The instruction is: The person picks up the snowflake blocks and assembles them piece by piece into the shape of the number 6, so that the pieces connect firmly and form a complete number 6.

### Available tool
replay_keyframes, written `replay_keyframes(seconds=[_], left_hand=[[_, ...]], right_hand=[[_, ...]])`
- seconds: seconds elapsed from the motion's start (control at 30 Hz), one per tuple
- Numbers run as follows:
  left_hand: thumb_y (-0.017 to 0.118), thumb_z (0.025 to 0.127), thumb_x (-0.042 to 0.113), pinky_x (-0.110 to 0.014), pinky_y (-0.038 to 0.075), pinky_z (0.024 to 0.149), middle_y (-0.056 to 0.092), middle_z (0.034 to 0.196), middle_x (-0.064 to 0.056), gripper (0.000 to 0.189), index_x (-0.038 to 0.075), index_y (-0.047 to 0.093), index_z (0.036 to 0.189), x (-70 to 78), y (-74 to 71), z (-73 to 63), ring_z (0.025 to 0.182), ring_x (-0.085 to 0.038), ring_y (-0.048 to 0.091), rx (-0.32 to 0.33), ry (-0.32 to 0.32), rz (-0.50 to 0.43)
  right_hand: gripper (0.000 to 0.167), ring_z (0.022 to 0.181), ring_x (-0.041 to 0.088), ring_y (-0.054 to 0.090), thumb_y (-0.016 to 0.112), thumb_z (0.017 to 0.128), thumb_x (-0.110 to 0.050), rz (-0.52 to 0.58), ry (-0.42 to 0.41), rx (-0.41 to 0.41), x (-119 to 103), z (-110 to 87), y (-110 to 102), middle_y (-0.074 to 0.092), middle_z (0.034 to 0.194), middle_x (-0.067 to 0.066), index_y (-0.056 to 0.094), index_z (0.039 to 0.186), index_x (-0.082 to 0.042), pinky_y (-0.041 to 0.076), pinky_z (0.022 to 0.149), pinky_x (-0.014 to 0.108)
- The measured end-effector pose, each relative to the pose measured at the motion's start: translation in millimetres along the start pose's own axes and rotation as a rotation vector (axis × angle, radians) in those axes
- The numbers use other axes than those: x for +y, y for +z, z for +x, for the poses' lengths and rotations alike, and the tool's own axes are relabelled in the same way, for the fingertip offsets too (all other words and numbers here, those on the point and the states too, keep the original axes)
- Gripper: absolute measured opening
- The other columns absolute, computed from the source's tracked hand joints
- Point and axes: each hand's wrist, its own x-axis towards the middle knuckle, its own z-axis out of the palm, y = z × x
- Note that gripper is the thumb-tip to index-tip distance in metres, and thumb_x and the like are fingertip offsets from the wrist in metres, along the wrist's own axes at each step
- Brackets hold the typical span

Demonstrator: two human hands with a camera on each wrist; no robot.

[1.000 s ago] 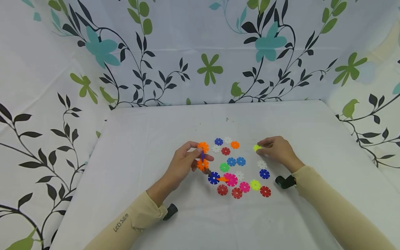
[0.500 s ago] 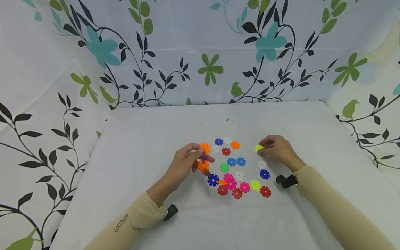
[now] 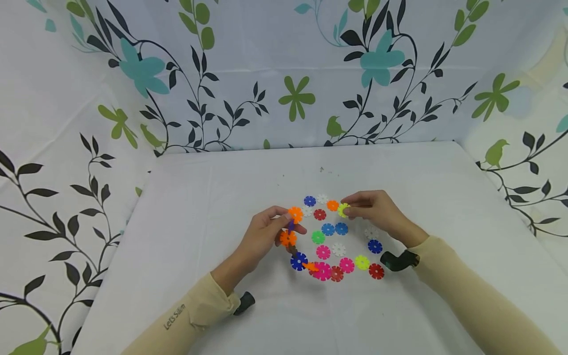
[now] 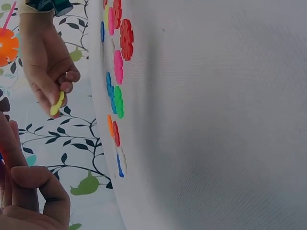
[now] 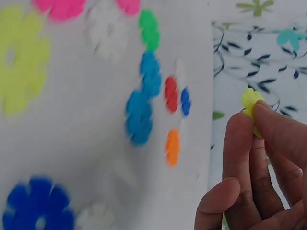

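Observation:
Between its thumb and fingers, my left hand (image 3: 262, 234) holds a linked chain of notched, flower-shaped plastic discs. The chain's upper orange disc (image 3: 295, 214) sits at the fingertips. Below it come purple, orange, brown and dark blue discs, then another orange one and a pink disc (image 3: 322, 271) at the low end, overlapping red discs on the table in the head view. My right hand (image 3: 383, 214) pinches a yellow disc (image 5: 250, 99), raised a short way right of the chain's top. In the left wrist view that yellow disc (image 4: 57, 104) shows nearly edge-on.
Loose discs lie spread on the white-covered table (image 3: 213, 197), among them a green disc (image 3: 318, 237), blue discs (image 3: 341, 228), a second yellow disc (image 3: 362, 262) and a red disc (image 3: 376, 271). A patterned cloth (image 3: 248, 59) hangs behind the table's back edge.
My right hand has moved left with the yellow disc, closer to the chain. My left hand has shifted slightly right and down, and the chain's pink end hangs lower.

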Motion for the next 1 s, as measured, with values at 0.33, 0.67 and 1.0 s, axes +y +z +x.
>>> replay_keyframes(seconds=[0.33, 0.67, 1.0], left_hand=[[0.051, 0.107, 0.028, -0.026, 0.044, 0.065, 0.077, 0.100, -0.007, 0.027, 0.006, 0.063, 0.118, -1.5, 2.1, 0.4, 0.071, -0.026, 0.068, -0.034, 0.007, 0.013], [0.052, 0.107, 0.027, -0.026, 0.046, 0.066, 0.076, 0.100, -0.009, 0.027, 0.006, 0.063, 0.121, 2.4, 4.6, -1.6, 0.071, -0.027, 0.070, -0.053, 0.013, -0.014], [0.051, 0.107, 0.027, -0.024, 0.044, 0.064, 0.077, 0.100, -0.008, 0.027, 0.007, 0.063, 0.121, 4.0, 5.3, -2.1, 0.073, -0.023, 0.065, -0.058, 0.013, -0.005]], right_hand=[[0.022, 0.094, 0.019, 0.073, 0.078, 0.092, -0.018, 0.118, -0.186, -0.036, -48, -10.5, 21, 0.075, 0.101, 0.003, 0.076, 0.112, -0.010, 0.057, 0.087, 0.035], [0.018, 0.092, 0.018, 0.073, 0.078, 0.091, -0.014, 0.158, -0.271, -0.031, -69, -16.1, 33, 0.075, 0.099, 0.002, 0.076, 0.108, -0.008, 0.058, 0.082, 0.033], [0.017, 0.092, 0.021, 0.074, 0.075, 0.092, -0.010, 0.222, -0.285, -0.028, -71, -16.1, 37, 0.075, 0.101, 0.006, 0.074, 0.108, -0.005, 0.058, 0.083, 0.034]])
